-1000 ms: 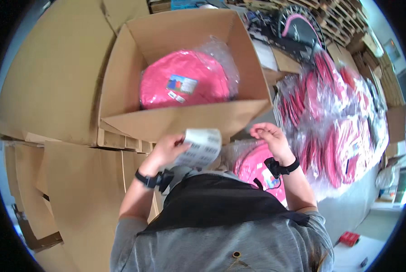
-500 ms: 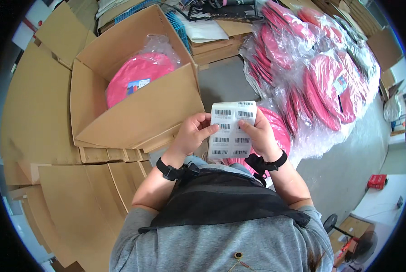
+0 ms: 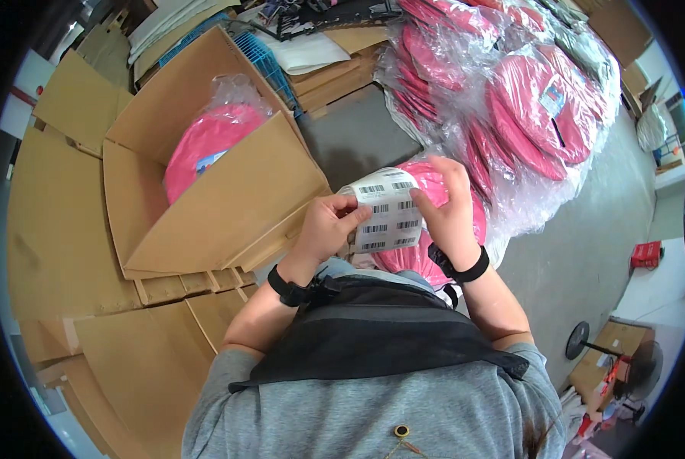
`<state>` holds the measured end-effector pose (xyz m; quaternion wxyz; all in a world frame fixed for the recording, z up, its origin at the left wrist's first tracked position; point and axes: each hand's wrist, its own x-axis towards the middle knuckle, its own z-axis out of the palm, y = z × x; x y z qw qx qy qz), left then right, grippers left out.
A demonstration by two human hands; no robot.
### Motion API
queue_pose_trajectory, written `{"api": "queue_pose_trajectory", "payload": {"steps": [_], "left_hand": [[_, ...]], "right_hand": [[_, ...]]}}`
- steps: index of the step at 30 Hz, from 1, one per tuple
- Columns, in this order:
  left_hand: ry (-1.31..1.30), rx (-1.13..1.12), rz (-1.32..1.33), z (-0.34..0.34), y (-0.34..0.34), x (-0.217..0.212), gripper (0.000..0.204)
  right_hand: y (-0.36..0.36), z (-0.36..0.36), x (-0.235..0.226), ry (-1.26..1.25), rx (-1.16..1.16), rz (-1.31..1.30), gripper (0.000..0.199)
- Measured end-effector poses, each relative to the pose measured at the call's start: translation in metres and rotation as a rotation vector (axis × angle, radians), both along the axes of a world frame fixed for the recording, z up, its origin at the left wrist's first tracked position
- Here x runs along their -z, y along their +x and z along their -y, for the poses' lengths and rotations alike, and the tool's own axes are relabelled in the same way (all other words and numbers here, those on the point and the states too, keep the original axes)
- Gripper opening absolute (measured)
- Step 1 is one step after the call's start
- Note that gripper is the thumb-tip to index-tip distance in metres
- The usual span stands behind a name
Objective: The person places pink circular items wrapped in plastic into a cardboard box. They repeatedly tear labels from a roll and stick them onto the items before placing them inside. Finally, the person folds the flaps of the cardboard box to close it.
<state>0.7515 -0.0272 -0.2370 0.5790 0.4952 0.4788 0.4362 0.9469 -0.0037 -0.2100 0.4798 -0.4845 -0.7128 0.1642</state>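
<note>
In front of my waist is a white sheet of barcode labels [image 3: 389, 218], its upper end curling back. My left hand [image 3: 329, 226] is closed on its left edge, thumb on the front. At the upper right corner, my right hand [image 3: 451, 210] has its thumb by the label edge while its index finger is lifted apart from the thumb. Both wrists wear black straps. Just beyond the sheet and below it lies a round pink bagged item [image 3: 465, 210], partly covered by the labels and my right hand.
An open cardboard box [image 3: 228, 206] at the left contains a pink bagged item [image 3: 216, 141]. A heap of pink discs in clear plastic [image 3: 541, 115] stands at the far right. Flattened cardboard [image 3: 59, 229] lines the left side. A black fan [image 3: 639, 371] is at the lower right.
My right hand has moved off the sheet's front to its upper right edge, its fingers spreading. The sheet's top now bends back. The view has shifted slightly.
</note>
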Motion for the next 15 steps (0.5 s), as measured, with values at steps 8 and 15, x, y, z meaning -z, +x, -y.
{"api": "queue_pose_trajectory", "payload": {"steps": [8,15], "left_hand": [[0.095,0.138,-0.201,-0.005,0.007,-0.015,0.012],[0.226,0.169,-0.312,-0.011,0.011,-0.001,0.016]], "right_hand": [[-0.014,-0.005,-0.004,0.109,-0.379,0.046,0.014],[-0.008,-0.002,0.011,-0.018,-0.37,0.02,0.01]]}}
